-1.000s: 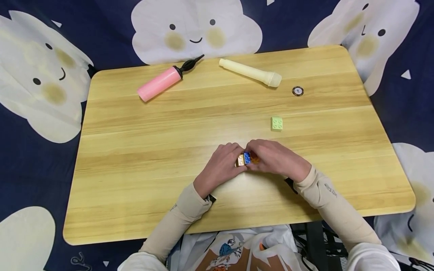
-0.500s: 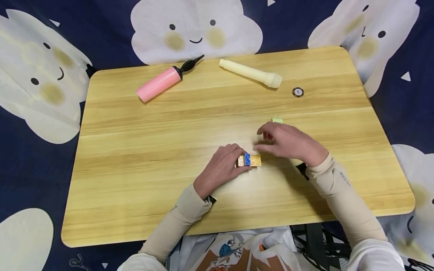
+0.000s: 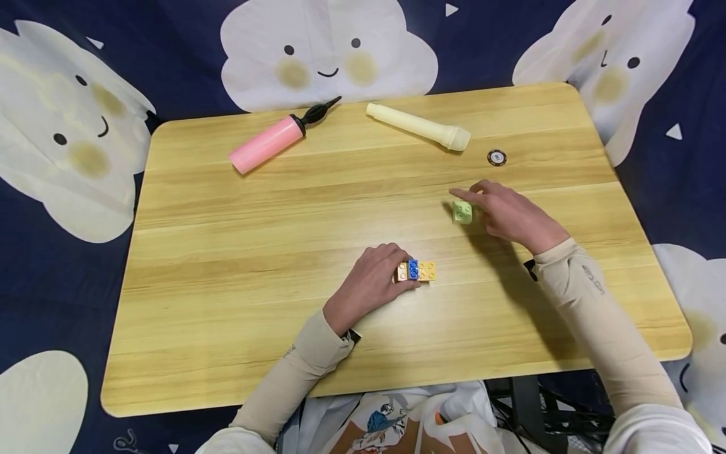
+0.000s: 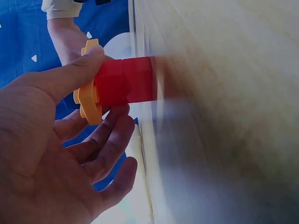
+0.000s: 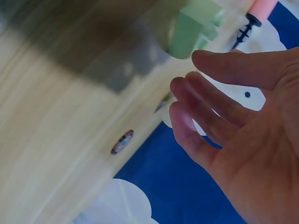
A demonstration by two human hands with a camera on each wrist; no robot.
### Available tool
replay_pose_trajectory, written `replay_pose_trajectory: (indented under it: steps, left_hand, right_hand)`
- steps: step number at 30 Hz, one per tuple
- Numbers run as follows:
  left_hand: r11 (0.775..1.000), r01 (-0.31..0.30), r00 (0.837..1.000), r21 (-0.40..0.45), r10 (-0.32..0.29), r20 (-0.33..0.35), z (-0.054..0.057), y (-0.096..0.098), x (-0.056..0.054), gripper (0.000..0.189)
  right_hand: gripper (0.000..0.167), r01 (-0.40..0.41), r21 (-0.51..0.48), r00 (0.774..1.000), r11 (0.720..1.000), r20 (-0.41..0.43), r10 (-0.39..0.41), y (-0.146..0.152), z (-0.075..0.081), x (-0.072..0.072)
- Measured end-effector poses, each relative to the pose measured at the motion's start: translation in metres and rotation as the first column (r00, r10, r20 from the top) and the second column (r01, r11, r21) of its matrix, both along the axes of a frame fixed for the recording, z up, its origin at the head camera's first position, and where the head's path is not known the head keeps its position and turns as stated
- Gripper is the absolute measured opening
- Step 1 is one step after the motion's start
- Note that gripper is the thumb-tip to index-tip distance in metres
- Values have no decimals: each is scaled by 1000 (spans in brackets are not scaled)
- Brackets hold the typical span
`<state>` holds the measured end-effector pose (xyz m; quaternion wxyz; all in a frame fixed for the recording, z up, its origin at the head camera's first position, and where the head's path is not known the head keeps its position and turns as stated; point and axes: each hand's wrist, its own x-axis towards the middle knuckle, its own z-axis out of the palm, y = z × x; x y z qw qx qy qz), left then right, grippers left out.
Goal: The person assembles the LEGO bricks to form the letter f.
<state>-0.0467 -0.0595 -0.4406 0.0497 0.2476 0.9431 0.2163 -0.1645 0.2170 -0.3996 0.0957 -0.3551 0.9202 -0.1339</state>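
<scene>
In the head view my left hand (image 3: 373, 277) holds a stack of toy building bricks near the middle of the table. The stack has a blue brick (image 3: 413, 270) on top of a yellow-orange one (image 3: 428, 271). In the left wrist view two red bricks (image 4: 124, 80) show below, resting at the table, while the thumb presses the near side of the stack. My right hand (image 3: 513, 212) is at a light green brick (image 3: 462, 213), index finger stretched past its far side. Its thumb tip overlaps the green brick (image 5: 194, 28) in the right wrist view; the fingers are loosely bent.
Towards the back of the wooden table (image 3: 255, 302) lie a pink hand pump (image 3: 269, 144) with a black nozzle and a cream toy microphone (image 3: 420, 127). A round dark-rimmed chip (image 3: 496, 157) sits beyond my right hand. A navy cloth with clouds (image 3: 329, 50) surrounds the table.
My right hand has left the brick stack and moved right and away from the body to the green brick. The left hand has stayed in place, holding the stack.
</scene>
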Motion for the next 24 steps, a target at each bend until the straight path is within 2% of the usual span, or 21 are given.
replay_pose_trajectory:
  steps: [9,18,24]
  left_hand:
    - [1000,0,1000,-3,1,23,0,-1,2,47]
    - [1000,-1,1000,-21,1,29,0,2,1,49]
    - [1000,-3,1000,-21,4,25,0,1,1,49]
  right_hand:
    - [80,-34,30,999,999,35,32,-1,-18,-6]
    - [65,-35,56,998,998,57,32,-3,-20,-7]
    - [42,3,17,997,1000,76,-4,-4,-21,-7]
